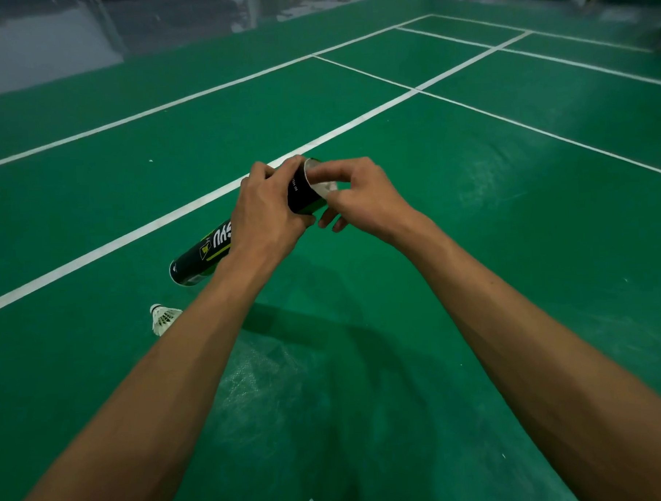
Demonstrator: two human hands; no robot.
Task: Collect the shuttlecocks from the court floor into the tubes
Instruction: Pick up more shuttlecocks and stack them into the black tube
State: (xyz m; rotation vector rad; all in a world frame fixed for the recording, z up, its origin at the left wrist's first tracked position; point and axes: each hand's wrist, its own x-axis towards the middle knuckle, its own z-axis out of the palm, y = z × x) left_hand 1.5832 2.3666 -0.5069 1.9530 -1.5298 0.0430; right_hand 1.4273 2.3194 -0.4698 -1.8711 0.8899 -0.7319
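Observation:
My left hand grips a black shuttlecock tube with yellow-green print, held tilted above the green court floor, its open mouth up and to the right. At that mouth my right hand pinches a white shuttlecock that sits partly inside the tube. A second white shuttlecock lies on the floor at the lower left, just beside my left forearm.
White court lines cross the green floor ahead and to the left. A grey wall runs along the far edge. A net and dark shapes show at the top right corner. Small white feather bits dot the floor.

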